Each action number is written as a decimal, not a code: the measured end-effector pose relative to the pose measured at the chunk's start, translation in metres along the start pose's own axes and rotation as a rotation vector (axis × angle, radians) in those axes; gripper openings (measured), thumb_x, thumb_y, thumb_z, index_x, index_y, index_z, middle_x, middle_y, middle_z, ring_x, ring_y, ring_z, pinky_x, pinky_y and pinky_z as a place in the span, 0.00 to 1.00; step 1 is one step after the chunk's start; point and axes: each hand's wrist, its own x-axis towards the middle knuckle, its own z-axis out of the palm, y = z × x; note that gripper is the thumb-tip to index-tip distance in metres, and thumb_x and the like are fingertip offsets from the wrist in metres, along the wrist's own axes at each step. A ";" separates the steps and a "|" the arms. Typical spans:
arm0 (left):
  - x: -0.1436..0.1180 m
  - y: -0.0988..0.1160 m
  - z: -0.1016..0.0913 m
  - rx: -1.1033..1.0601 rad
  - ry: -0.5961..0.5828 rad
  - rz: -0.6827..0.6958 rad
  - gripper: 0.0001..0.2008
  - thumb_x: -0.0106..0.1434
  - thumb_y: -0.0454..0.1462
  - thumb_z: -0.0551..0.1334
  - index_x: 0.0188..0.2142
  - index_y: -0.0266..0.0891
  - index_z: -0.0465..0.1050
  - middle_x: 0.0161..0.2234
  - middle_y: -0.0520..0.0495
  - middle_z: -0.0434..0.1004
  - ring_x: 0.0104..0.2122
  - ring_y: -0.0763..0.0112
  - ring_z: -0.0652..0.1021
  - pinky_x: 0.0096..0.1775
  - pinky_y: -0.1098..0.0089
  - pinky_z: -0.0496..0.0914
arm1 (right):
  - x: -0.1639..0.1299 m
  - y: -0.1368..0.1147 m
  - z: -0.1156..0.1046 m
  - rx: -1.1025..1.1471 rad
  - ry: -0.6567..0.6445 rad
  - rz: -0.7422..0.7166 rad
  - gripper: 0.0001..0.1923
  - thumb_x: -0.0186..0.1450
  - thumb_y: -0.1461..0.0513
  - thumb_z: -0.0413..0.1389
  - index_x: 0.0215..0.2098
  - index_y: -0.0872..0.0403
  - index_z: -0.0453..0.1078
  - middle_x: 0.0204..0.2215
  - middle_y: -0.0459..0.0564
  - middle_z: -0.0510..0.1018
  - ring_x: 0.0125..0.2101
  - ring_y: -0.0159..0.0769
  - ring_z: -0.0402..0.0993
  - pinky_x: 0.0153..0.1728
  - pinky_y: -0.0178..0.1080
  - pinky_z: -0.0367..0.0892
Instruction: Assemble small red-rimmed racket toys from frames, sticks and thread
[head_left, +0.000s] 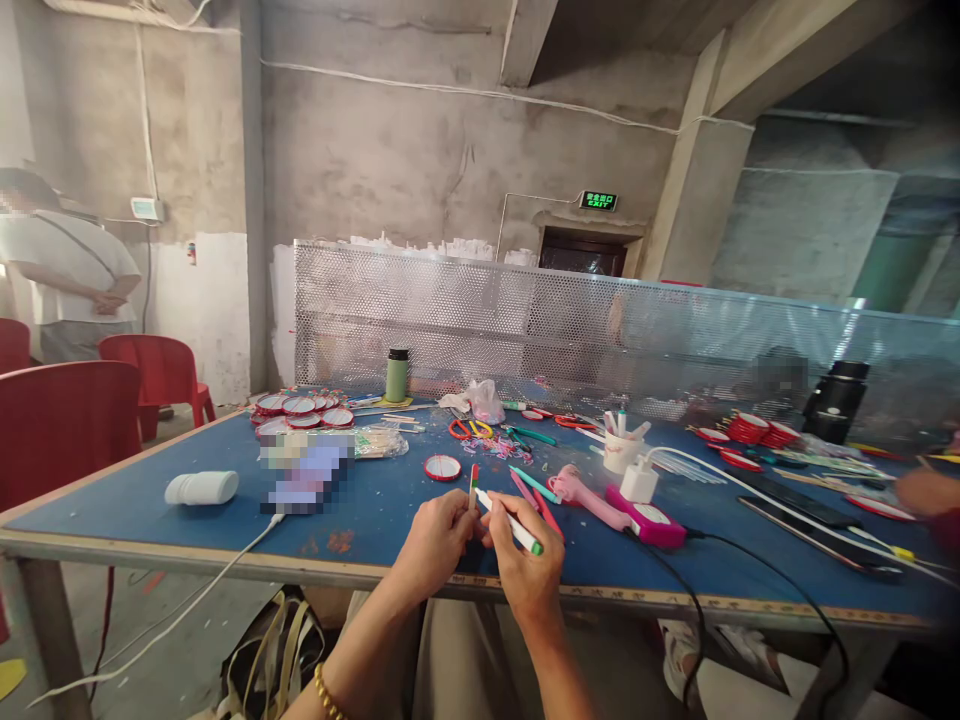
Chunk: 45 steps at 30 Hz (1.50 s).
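Observation:
Between the fingers of my left hand (439, 540), a thin wooden stick (474, 486) stands upright, its upper end coloured red and green. My right hand (531, 560) grips a white marker pen (514, 525) with a green end, its tip at the stick's side. Just beyond my hands lies a small round drum (442, 467) with a red rim and white face. Right of it are a pink hot glue gun (592, 498), a teal pen-like tool (534, 484) and pink-handled pliers or scissors (541, 505), partly hidden by my right hand.
A white bottle (202, 488) and a blurred phone (309, 475) on a cable are at left. Stacked drums (300, 408) lie behind them. A paper cup (624, 450), a magenta power box (646, 518) and phones (817, 525) stand right. Another person's hand (926, 495) is far right.

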 end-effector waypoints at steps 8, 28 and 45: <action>0.000 -0.001 0.000 -0.004 -0.001 0.003 0.15 0.67 0.42 0.52 0.25 0.40 0.64 0.21 0.54 0.69 0.21 0.74 0.69 0.27 0.74 0.58 | -0.002 0.001 -0.001 0.003 -0.003 0.020 0.10 0.69 0.58 0.54 0.35 0.53 0.75 0.25 0.47 0.79 0.21 0.34 0.75 0.25 0.34 0.72; 0.000 -0.001 0.001 -0.010 -0.003 -0.005 0.14 0.67 0.41 0.52 0.26 0.40 0.65 0.23 0.53 0.72 0.21 0.73 0.70 0.27 0.74 0.59 | -0.001 0.001 0.000 0.025 0.014 0.023 0.11 0.69 0.57 0.54 0.36 0.53 0.76 0.24 0.47 0.79 0.20 0.33 0.75 0.25 0.34 0.73; 0.001 -0.001 0.001 -0.023 0.002 0.003 0.15 0.67 0.41 0.52 0.27 0.40 0.68 0.24 0.51 0.75 0.21 0.73 0.71 0.27 0.74 0.61 | -0.002 0.000 0.000 0.024 0.054 0.037 0.11 0.68 0.57 0.55 0.35 0.54 0.76 0.26 0.49 0.81 0.20 0.33 0.76 0.23 0.33 0.72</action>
